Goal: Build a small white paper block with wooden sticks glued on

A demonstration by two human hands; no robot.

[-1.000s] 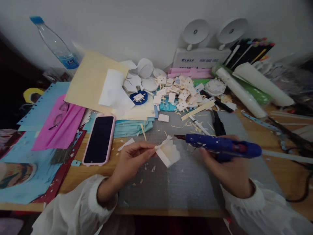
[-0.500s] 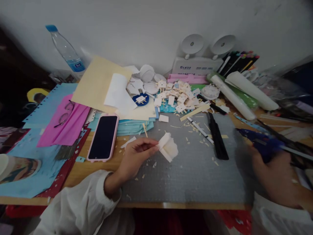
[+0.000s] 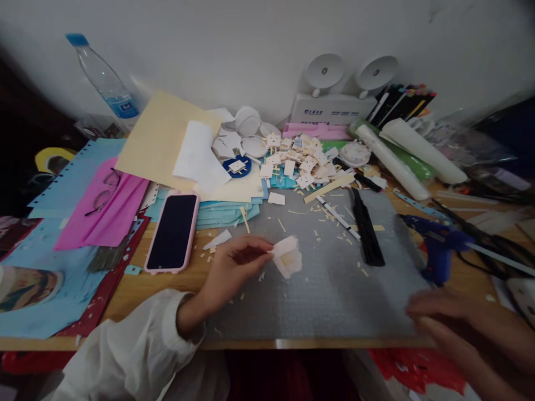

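White paper piece [image 3: 288, 257] is over the gray mat [image 3: 334, 306], mid-scene. I see my right hand [image 3: 472, 328] at near right, blurred; can't tell if its fingers are closed or apart. Left hand [image 3: 232, 267] has the paper's left edge pinched, thumb against fingers. Beyond: blue glue gun [image 3: 439, 245] on the right, phone [image 3: 172, 234] on the left, paper figures [image 3: 306, 180] piled far.
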